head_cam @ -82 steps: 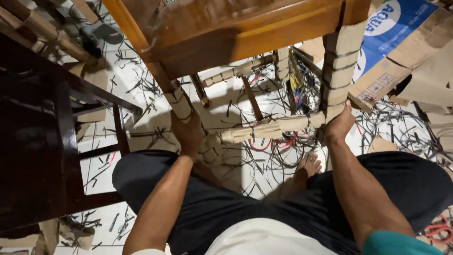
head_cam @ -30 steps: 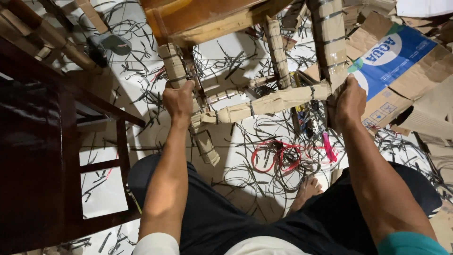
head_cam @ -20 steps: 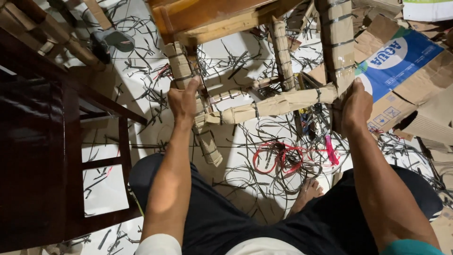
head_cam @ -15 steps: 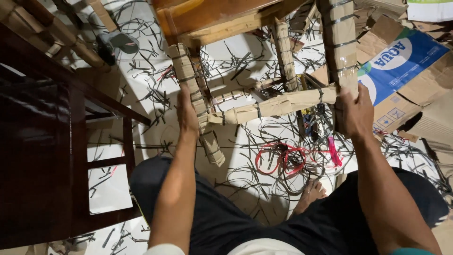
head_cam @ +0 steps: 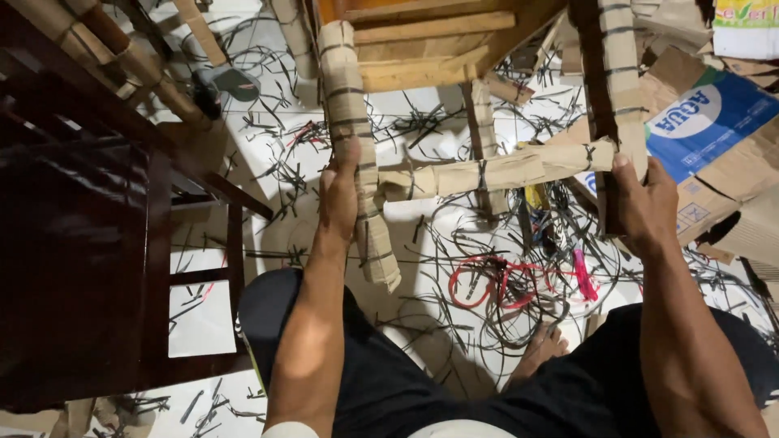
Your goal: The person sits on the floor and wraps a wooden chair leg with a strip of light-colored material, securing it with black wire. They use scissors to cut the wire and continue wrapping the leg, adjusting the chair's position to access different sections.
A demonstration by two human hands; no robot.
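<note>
A light wooden chair (head_cam: 422,40) hangs tilted in front of me, its legs wrapped in brown cardboard bound with black straps. My left hand (head_cam: 337,195) grips the left wrapped leg (head_cam: 357,154). My right hand (head_cam: 645,203) grips the right wrapped leg (head_cam: 623,89) just below the wrapped crossbar (head_cam: 503,172) that joins the two legs. The lower ends of both legs are off the floor. My bare foot (head_cam: 544,345) stands on the floor below the chair.
A dark polished wooden chair (head_cam: 89,268) stands close on the left. Cut black straps (head_cam: 454,268) and red and pink straps (head_cam: 519,284) litter the white tiled floor. Flattened cardboard boxes (head_cam: 706,138) lie at the right. More wrapped chair legs (head_cam: 122,57) lie at upper left.
The chair has been lifted and swung upward and rightward; its legs now stand steeper. Both hands kept their grip on the legs and rose with it.
</note>
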